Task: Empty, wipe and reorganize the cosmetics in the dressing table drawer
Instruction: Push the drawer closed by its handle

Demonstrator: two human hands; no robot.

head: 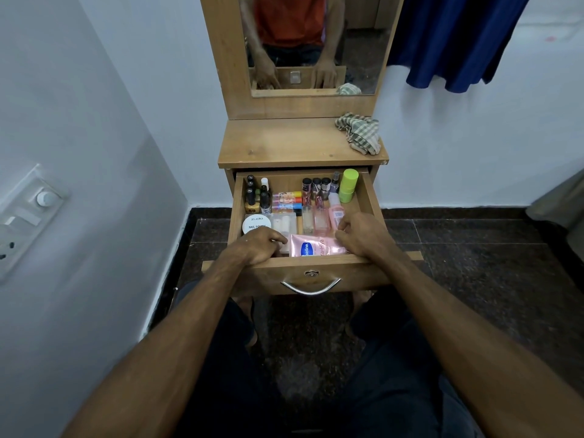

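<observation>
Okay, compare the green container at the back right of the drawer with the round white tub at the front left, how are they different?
The green container is bright lime and a tall cylinder; the white tub is low, flat and round. The tub's lid has printed words, the green one shows none. The green container sits in the back right corner, clear of both hands; the tub lies right beside the left hand. Both are inside the open drawer.
</observation>
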